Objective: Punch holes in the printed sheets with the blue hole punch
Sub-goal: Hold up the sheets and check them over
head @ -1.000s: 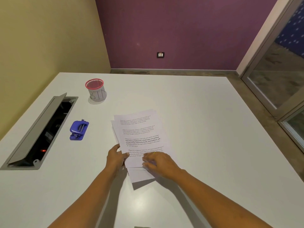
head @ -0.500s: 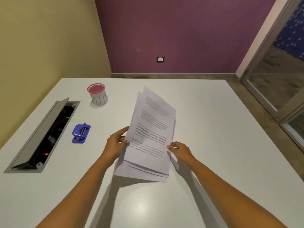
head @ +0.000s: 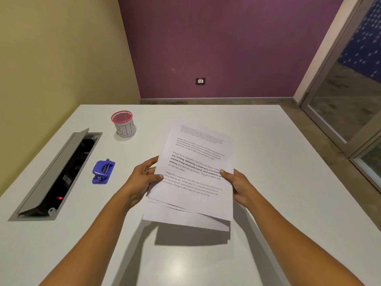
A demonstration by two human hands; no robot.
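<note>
White tabletop (head: pixel 278 162) is seen from above. An open grey cable box (head: pixel 55 176) is set into it along the left edge, lid raised, a small red light lit inside. A stack of printed sheets (head: pixel 195 176) is held lifted off the tabletop near its middle, lower edges fanned unevenly, shadow cast below. The left side of the stack is gripped by the left hand (head: pixel 142 180), thumb on top, fingers closed behind. The right side is pinched by the right hand (head: pixel 239 186), thumb on the top page. A cup (head: pixel 123 125) with a pink rim and handwritten "BIN" stands toward the far left corner. The blue hole punch (head: pixel 103 172) lies untouched between cable box and left hand, apart from both.
</note>
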